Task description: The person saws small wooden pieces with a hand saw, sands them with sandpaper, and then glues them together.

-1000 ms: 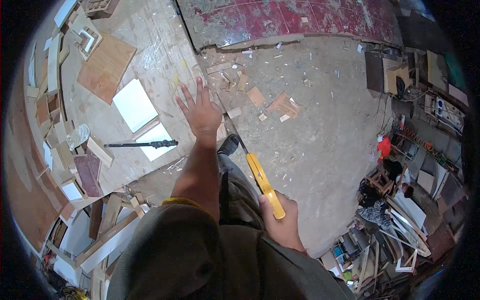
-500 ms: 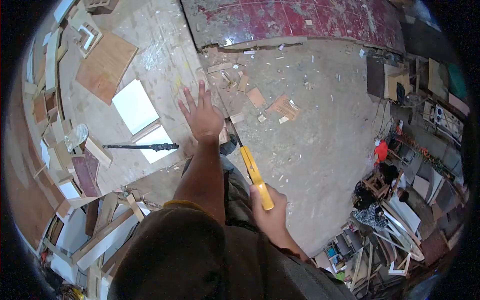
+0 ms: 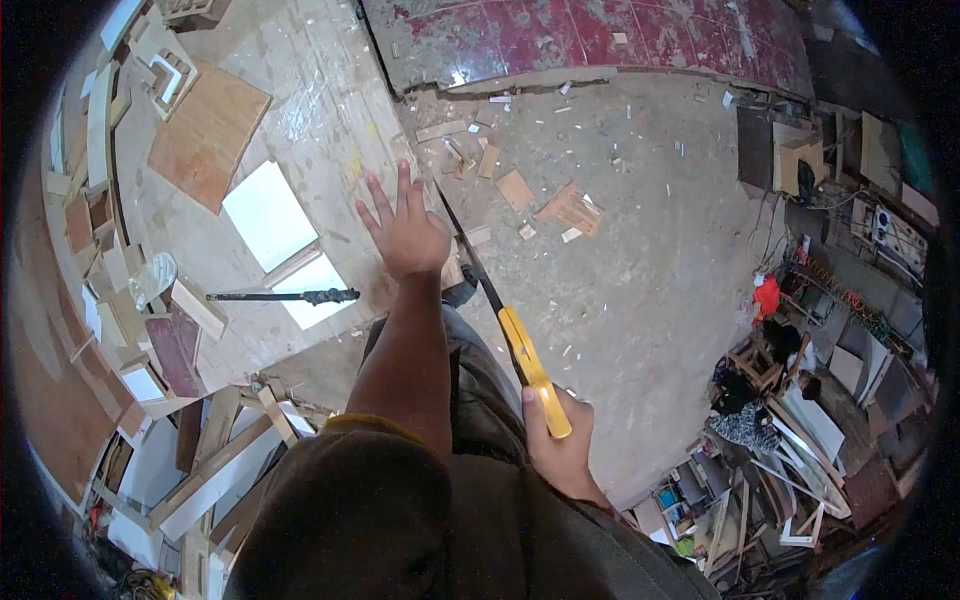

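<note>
My left hand lies with fingers spread at the right edge of the wooden worktable, near the middle of the head view. My right hand is wrapped round the yellow handle of a handsaw, lower right of the left hand. The saw's dark blade points up and left, passing just right of my left hand along the table's edge. Two white panels and a dark rod with a lumpy end lie on the table left of my left hand.
A brown wooden board lies at the table's upper left. Wood offcuts are scattered on the concrete floor. Timber scraps are piled at the lower left, and more clutter stands at the right.
My right hand has moved slightly down and right with the saw, and more of the blade shows beside the table edge. My left hand has stayed nearly in place.
</note>
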### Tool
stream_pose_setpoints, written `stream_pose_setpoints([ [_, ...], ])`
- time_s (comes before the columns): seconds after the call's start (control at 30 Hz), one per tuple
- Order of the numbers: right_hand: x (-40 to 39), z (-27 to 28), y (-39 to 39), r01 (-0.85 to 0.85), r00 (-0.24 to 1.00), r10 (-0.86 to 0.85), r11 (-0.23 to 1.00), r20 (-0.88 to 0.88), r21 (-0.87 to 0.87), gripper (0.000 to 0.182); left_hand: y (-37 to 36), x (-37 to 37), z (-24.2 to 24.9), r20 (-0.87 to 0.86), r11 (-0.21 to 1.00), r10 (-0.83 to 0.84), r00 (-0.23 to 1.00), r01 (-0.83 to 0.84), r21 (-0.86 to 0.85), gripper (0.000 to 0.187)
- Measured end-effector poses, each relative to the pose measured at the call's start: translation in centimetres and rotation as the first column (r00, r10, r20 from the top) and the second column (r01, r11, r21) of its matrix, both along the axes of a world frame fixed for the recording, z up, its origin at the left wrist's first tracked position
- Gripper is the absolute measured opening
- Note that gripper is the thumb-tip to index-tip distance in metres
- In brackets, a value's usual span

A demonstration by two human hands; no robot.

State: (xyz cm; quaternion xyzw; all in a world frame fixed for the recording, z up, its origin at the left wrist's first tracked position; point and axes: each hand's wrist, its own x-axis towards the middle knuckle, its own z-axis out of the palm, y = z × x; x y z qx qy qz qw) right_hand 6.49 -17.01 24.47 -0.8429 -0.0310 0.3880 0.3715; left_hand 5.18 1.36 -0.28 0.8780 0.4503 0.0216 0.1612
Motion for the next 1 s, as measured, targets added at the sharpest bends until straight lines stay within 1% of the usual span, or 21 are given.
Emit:
stream_pose_setpoints([
  [0.1, -0.3, -0.7, 0.3, 0.02, 0.999, -0.022, 0.998, -0.028, -0.066, 0.021, 0.0, -0.1, -0.3, -0.016, 1.0, -0.012, 1.0, 0.012, 0.026, 0.048],
  [0.17, -0.7, -2.4, 0.0, -0.015, 0.998, 0.017, 0.999, 0.056, -0.032, 0.019, 0.0, 0.3, -0.6, 0.009, 0.999, -0.019, 1.0, 0.019, 0.036, 0.049],
  [0.2, -1.0, -1.8, -0.5, -0.009, 0.999, 0.011, 0.999, 0.048, -0.034, 0.019, -0.1, -0.1, -0.5, 0.01, 0.999, -0.016, 1.0, 0.015, 0.042, 0.049],
  [0.27, -1.0, -0.9, -1.2, -0.04, 0.994, 0.034, 0.997, 0.105, 0.06, 0.017, 0.2, 0.1, -0.7, 0.013, 0.999, -0.02, 1.0, 0.02, 0.042, 0.049],
  [0.33, -1.2, -1.1, -1.1, -0.041, 0.996, 0.039, 0.999, 0.082, 0.019, 0.016, -0.1, -0.3, -0.7, 0.008, 1.0, -0.025, 1.0, 0.025, 0.019, 0.05],
  [0.4, -1.1, -2.5, -0.9, -0.052, 0.996, 0.053, 0.998, 0.074, -0.023, 0.015, -0.2, -0.3, -1.1, 0.024, 0.998, -0.023, 0.999, 0.022, 0.055, 0.05],
  [0.47, -1.4, -5.2, 0.0, -0.088, 0.988, 0.089, 0.996, 0.124, -0.021, 0.015, -0.7, -0.7, -1.1, 0.031, 0.998, -0.026, 0.999, 0.024, 0.05, 0.049],
  [0.5, -0.9, -5.0, 0.1, -0.021, 0.995, 0.02, 1.0, 0.095, 0.009, 0.015, -0.1, -0.3, -1.3, 0.041, 0.998, -0.024, 0.999, 0.022, 0.056, 0.049],
  [0.53, -1.4, -3.6, -0.5, -0.005, 0.997, 0.005, 1.0, 0.079, -0.003, 0.015, -0.4, -0.8, -1.1, 0.026, 0.998, -0.04, 0.999, 0.039, 0.043, 0.049],
  [0.6, -1.2, -2.0, -1.2, -0.034, 0.997, 0.033, 0.999, 0.064, 0.007, 0.014, -0.1, -0.2, -1.3, 0.043, 0.998, -0.027, 0.999, 0.025, 0.055, 0.051],
  [0.63, -1.4, -1.6, -1.1, 0.007, 0.998, -0.008, 1.0, 0.059, 0.016, 0.016, -0.3, -0.6, -1.1, 0.032, 0.998, -0.026, 0.999, 0.024, 0.05, 0.051],
  [0.67, -1.2, -2.5, -0.4, 0.003, 0.998, -0.004, 1.0, 0.063, 0.024, 0.016, 0.0, -0.4, -1.2, 0.04, 0.999, -0.024, 0.999, 0.022, 0.047, 0.051],
  [0.73, -1.3, -4.1, 0.4, 0.055, 0.998, -0.055, 0.998, -0.01, -0.036, 0.018, -0.4, -0.6, -1.0, 0.04, 0.999, -0.022, 0.999, 0.021, 0.025, 0.051],
  [0.83, -1.5, -4.3, -0.4, 0.049, 0.999, -0.049, 0.998, -0.013, -0.031, 0.019, -0.3, -0.4, -0.7, 0.021, 0.999, -0.04, 0.999, 0.039, 0.023, 0.051],
  [0.87, -1.6, -3.5, -0.7, 0.055, 0.998, -0.055, 0.998, -0.011, -0.03, 0.019, -0.3, -0.5, -0.7, 0.024, 0.999, -0.045, 0.999, 0.044, 0.024, 0.051],
  [0.93, -2.0, -1.2, -1.8, -0.03, 0.994, 0.028, 0.999, 0.102, 0.018, 0.021, -0.4, -0.7, -0.7, 0.025, 0.999, -0.043, 0.999, 0.043, 0.016, 0.051],
  [0.97, -1.9, -1.6, -1.3, -0.006, 0.993, 0.007, 1.0, 0.115, -0.009, 0.022, -0.4, -0.5, -0.7, 0.023, 0.999, -0.04, 0.999, 0.04, 0.012, 0.051],
  [1.0, -1.4, -2.7, -0.3, -0.012, 0.992, 0.012, 1.0, 0.123, -0.002, 0.022, 0.0, -0.2, -0.8, 0.025, 0.999, -0.034, 0.999, 0.034, 0.017, 0.05],
])
